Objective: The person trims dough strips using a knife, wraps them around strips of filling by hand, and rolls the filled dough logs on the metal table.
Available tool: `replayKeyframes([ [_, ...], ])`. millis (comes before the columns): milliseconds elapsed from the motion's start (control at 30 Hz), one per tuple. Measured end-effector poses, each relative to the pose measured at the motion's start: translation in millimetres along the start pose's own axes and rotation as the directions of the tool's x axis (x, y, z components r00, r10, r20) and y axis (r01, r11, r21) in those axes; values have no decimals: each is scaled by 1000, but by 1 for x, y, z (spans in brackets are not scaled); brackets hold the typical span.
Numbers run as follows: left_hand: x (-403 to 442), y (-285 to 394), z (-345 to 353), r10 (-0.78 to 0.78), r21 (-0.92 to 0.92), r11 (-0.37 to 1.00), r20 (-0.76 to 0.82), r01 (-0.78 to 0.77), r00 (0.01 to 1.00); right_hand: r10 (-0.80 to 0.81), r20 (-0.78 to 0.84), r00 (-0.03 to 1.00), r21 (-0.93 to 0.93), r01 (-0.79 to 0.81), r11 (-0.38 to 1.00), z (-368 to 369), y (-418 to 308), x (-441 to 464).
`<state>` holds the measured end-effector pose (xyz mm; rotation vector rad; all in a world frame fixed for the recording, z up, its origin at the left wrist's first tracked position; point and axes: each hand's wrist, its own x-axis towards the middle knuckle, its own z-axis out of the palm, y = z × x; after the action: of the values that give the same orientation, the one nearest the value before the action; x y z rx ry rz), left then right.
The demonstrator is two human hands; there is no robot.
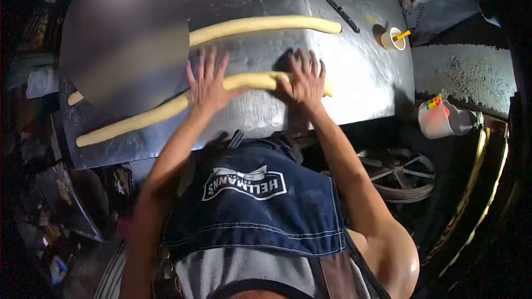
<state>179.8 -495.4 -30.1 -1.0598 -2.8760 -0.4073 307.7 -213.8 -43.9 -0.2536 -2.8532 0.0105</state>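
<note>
A long pale rope of dough point(144, 119) lies across the metal table point(244, 116), nearest to my body. Flat on its middle rests my left hand point(208, 86), fingers spread and pointing away from me. My right hand point(303, 80) lies over the rope close to its right end, fingers also spread, the thumb against the dough. Between the two hands the dough shows bare. Farther back, a second dough rope point(260, 24) runs nearly parallel; a blurred grey oval hides much of its left part.
A black-handled knife point(332, 4) lies at the back right of the table. Near it a small white cup point(393, 39) holds a yellow-handled tool. Off the right edge hang a white container point(440, 117) and a spoked wheel point(399, 174) below. Clutter fills the left side.
</note>
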Motion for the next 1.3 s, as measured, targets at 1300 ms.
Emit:
replayKeyframes([
  [1300,-48,-14,-22,-67,-158,984,65,77,996,-122,195,973,490,11,872,-51,111,-32],
])
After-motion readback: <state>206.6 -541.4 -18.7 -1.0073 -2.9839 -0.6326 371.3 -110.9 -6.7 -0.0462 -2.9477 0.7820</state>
